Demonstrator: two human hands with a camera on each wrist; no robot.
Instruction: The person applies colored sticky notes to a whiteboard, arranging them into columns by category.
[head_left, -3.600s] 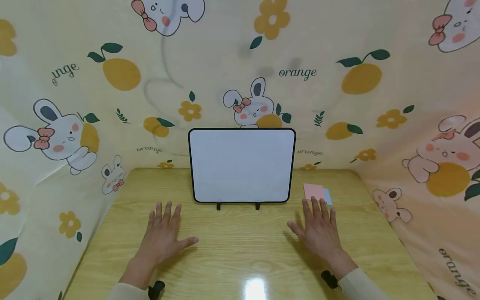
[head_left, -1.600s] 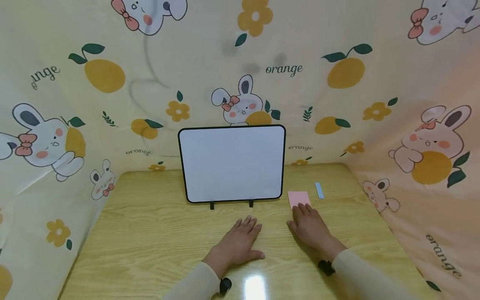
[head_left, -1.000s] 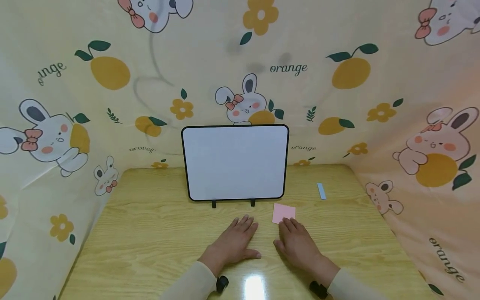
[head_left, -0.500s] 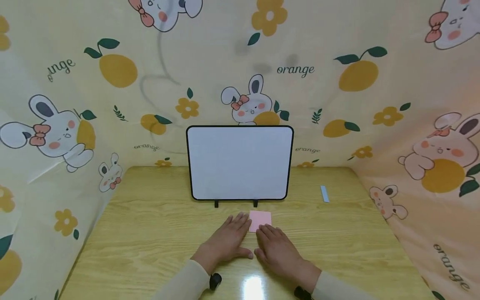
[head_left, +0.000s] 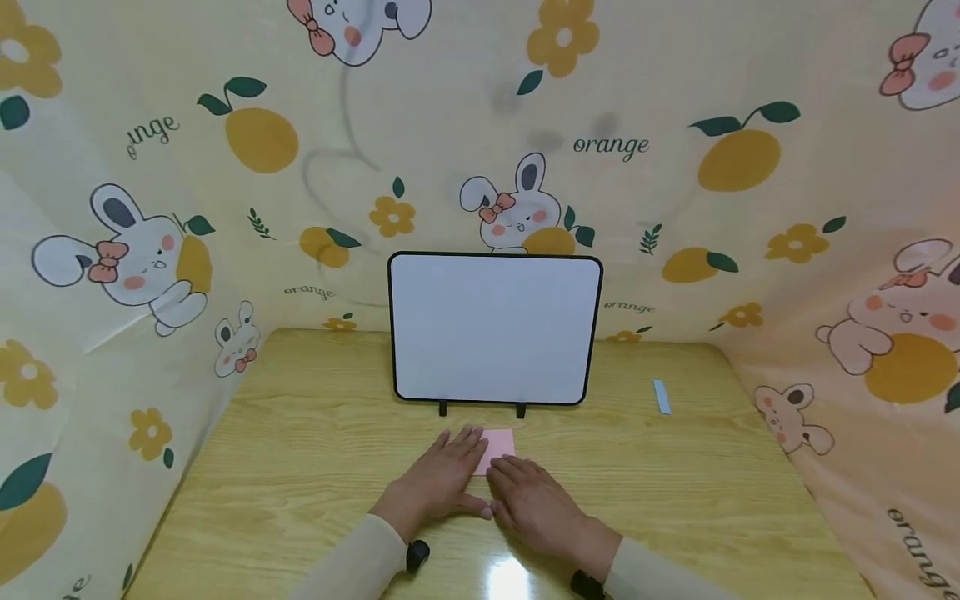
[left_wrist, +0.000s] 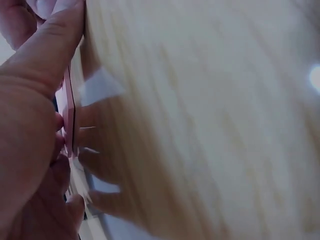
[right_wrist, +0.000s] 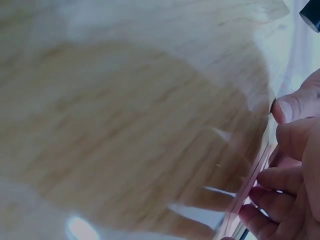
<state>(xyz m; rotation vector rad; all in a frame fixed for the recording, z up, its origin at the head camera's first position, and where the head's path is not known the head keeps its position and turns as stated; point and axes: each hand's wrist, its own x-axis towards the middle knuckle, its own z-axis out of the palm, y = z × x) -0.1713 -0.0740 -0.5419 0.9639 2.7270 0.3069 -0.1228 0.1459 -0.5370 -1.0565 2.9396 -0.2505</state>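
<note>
Centrally, a pink square (head_left: 498,447) of paper lies flat on the wood-grain table (head_left: 300,467), in front of the white panel (head_left: 495,329) and between its two black feet (head_left: 442,408) as seen from the head. Its far edge runs roughly parallel to the panel's lower border; being nearly square and partly covered, it shows no distinct long axis. The left hand (head_left: 438,475), fingers extended and grasping nothing, overlaps the left side of the square. The right hand (head_left: 536,504), fingers together and not clenched, touches its near right corner. In both wrist views the square appears nearly edge-on beside the fingers. A light blue strip (head_left: 662,397) lies well apart at the right, its long axis running away from the wearer, far end slanting slightly left. Compared with the earliest frame, the square has left its place against the blue strip and now lies before the panel; since half a second ago it has shifted slightly farther left, the right hand with it.
</note>
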